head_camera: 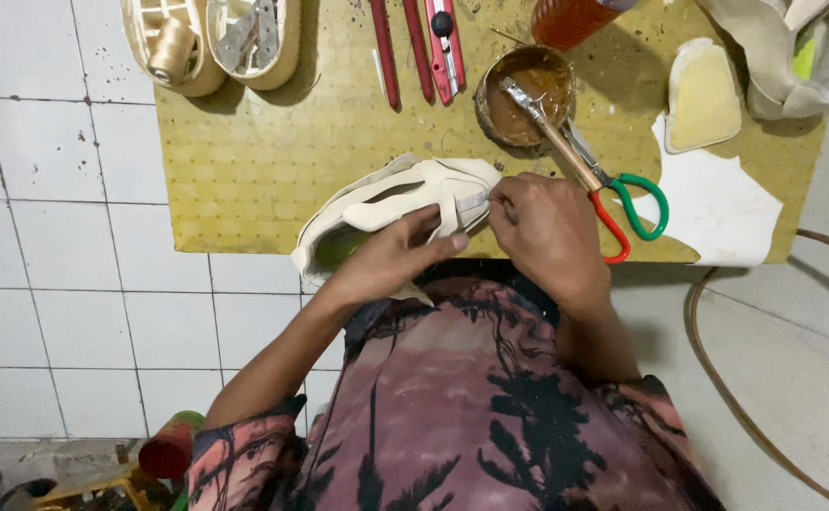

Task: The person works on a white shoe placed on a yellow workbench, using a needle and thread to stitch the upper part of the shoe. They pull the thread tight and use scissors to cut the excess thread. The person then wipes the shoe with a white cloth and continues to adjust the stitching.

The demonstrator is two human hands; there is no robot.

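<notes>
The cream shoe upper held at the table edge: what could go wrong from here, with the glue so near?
1. The open glue tin sits just behind the right hand; a raised wrist might knock the brush and smear the cream shoe upper.
2. The upper overhangs the table edge, gripped by the left hand; it could slip down.
3. The scissors lie beside the right hand and might snag it.

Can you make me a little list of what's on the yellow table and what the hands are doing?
left hand: grips the cream shoe upper
right hand: pinches the upper's edge
glue pot: brown glue, brush resting in it
scissors: red and green handles, beside the right hand
knives: red, at the board's far edge
thread spool: in a cream shell, far left
board: yellow, dotted with holes
</notes>
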